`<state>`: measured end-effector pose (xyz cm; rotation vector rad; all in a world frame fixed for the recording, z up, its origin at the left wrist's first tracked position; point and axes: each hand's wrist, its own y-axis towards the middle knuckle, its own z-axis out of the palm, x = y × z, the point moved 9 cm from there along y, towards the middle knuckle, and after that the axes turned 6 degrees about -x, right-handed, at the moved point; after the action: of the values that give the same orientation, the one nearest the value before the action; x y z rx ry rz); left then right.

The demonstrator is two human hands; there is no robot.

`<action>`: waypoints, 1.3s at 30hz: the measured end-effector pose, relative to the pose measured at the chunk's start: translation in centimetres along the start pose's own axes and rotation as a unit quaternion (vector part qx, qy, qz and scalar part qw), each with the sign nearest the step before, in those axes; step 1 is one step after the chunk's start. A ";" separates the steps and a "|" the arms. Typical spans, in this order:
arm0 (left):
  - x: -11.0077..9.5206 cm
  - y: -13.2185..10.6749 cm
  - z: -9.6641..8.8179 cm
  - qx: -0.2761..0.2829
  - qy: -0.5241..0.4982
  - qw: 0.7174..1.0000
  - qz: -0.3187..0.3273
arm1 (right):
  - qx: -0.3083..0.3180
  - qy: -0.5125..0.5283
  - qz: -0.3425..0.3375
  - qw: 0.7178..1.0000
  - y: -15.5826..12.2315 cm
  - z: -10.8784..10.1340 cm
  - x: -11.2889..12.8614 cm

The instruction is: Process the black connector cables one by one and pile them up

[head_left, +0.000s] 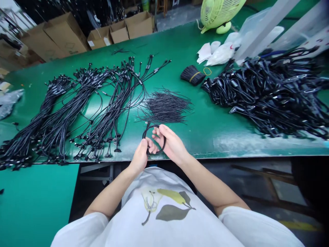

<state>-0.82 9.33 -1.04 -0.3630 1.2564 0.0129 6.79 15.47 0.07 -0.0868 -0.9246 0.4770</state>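
Note:
A black cable (163,145) is wound into a loop between my two hands, just above the table's front edge. My left hand (142,151) is closed around the loop's left side, where a connector end sticks up. With thumb and fingers, my right hand (171,142) grips the loop's right side. Just beyond my hands lies a loose heap of thin black ties (168,106). Behind it is a bundle of similar ties (192,75) held by a yellow rubber band.
Several bunches of straight black cables (102,116) spread over the left of the green table (205,137). Coiled, tied cables (262,92) pile up at right. A yellow-green fan (218,13) and white plastic bags (221,54) stand at the back right. Cardboard boxes (138,25) line the far edge.

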 end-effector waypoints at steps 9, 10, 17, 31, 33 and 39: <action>2.5 -2.1 1.0 0.224 0.284 0.932 -0.030 | 0.036 -0.037 -0.014 0.999 -3.5 1.8 -0.3; 2.9 -2.1 1.1 0.227 0.268 0.936 -0.035 | 0.039 -0.020 -0.008 0.999 -3.3 1.8 -0.3; 3.9 -4.2 3.7 0.234 -0.063 0.946 -0.214 | 0.100 0.024 0.072 0.992 -2.0 2.5 0.5; 2.2 -3.7 0.9 0.289 0.341 0.889 -0.103 | 0.367 -0.717 -0.349 0.479 -7.8 0.2 0.1; 0.7 -4.2 1.3 0.305 0.471 0.828 0.011 | 0.376 -0.738 -0.262 0.494 -8.4 -0.5 -1.1; 0.5 -7.3 2.4 0.408 0.540 0.710 0.195 | 0.406 -0.481 0.187 0.754 -11.6 -2.3 -5.1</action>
<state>3.08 3.06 1.07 0.8287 2.3142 -0.4483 10.18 3.22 -2.02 0.8726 -1.6320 1.3387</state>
